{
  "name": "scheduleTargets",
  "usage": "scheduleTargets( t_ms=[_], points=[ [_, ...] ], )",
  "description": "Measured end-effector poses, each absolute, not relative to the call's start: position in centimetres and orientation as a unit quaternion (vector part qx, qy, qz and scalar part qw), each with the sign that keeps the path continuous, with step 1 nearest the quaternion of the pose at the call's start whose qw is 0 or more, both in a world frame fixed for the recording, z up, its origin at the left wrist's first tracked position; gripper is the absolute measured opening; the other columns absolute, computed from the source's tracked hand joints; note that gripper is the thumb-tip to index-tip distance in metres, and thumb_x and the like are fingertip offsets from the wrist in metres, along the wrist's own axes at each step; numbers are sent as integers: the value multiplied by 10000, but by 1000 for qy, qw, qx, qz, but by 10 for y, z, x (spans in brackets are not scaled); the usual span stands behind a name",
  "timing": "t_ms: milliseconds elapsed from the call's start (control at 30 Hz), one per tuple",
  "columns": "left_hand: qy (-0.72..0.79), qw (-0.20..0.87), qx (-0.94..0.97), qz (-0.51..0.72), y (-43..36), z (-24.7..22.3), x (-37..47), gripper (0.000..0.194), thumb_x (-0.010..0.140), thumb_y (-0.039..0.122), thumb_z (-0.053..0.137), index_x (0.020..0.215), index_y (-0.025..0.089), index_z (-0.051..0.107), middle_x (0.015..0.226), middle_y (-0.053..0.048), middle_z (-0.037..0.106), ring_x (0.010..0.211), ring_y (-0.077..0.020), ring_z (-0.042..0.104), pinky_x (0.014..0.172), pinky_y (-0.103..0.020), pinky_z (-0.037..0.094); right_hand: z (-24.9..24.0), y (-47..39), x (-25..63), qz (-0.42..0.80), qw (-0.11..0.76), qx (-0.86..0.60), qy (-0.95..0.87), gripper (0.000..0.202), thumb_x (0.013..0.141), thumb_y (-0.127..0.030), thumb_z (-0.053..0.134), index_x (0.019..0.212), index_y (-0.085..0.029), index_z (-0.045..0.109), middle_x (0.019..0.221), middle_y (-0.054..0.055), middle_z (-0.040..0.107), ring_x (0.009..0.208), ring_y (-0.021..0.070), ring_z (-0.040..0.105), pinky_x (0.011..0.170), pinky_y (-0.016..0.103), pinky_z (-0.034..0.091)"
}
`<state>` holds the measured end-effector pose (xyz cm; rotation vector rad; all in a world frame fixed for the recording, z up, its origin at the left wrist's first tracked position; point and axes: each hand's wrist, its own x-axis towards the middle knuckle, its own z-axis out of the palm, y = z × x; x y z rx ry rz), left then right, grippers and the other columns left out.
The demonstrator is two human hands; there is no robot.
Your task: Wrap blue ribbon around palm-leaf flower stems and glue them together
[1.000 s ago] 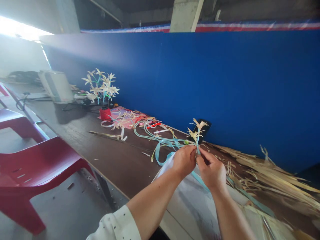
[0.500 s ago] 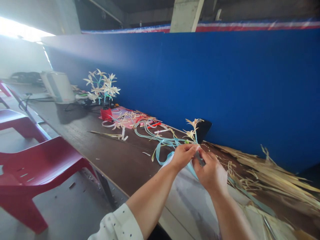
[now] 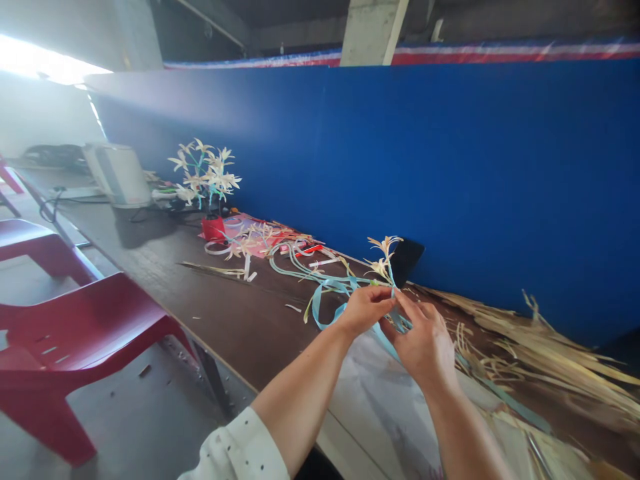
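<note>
My left hand (image 3: 371,308) pinches the stem of an artificial flower (image 3: 385,257) with pale, straw-like petals and a light blue wrapped stem. The bloom stands upright above my fingertips. Close beside it, my right hand (image 3: 423,337) has its thumb and fingers on the same stem and a light blue ribbon (image 3: 396,320). Fingers hide much of the lower stem. More blue ribbon (image 3: 320,313) loops over the table to the left of my hands. Behind the flower leans a dark flat object (image 3: 407,259) I cannot make out.
A red pot (image 3: 213,229) holds similar finished-looking flowers (image 3: 207,170). Pink paper (image 3: 253,243) and strips lie beside it. Dried straw leaves (image 3: 530,333) spread at right. A white kettle-like appliance (image 3: 117,175), red chairs (image 3: 95,333) and a blue partition (image 3: 450,153) surround the table (image 3: 235,333).
The flower has shifted slightly left. My right fingers have straightened somewhat along the stem, and more blue ribbon shows between my hands.
</note>
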<state>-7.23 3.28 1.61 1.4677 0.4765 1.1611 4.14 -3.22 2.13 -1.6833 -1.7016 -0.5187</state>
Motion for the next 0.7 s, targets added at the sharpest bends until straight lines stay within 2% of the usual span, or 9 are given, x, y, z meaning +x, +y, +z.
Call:
scheduleTargets(
  t_ms=[133, 333, 467, 700],
  points=[
    [235, 556, 630, 488, 33, 15, -69, 267, 721, 162, 570, 970, 146, 666, 867, -38, 675, 782, -121, 593, 738, -220, 450, 19, -31, 45, -177, 359, -645, -651, 507, 710, -391, 637, 1200, -271, 578, 934, 61, 585, 879, 242, 560, 714, 330, 422],
    [343, 487, 623, 508, 31, 17, -70, 173, 747, 213, 534, 822, 126, 664, 756, -20, 651, 683, -101, 554, 654, -205, 427, 19, -32, 39, -159, 352, -647, -657, 491, 720, -398, 635, 1192, -272, 584, 940, 60, 590, 887, 247, 558, 748, 351, 430],
    [339, 460, 641, 513, 33, 13, -70, 221, 787, 272, 496, 810, 131, 665, 745, -18, 640, 686, -103, 539, 647, -208, 413, 19, -32, 38, -138, 373, -646, -652, 477, 726, -416, 632, 1179, -274, 590, 949, 60, 598, 887, 245, 563, 753, 360, 434],
    [353, 424, 656, 515, 34, 11, -69, 248, 800, 290, 471, 802, 136, 665, 691, -8, 604, 641, -98, 493, 602, -208, 373, 23, -27, 45, 39, 476, -634, -608, 360, 761, -405, 577, 1073, -247, 661, 944, 59, 634, 821, 196, 591, 749, 330, 461]
  ],
)
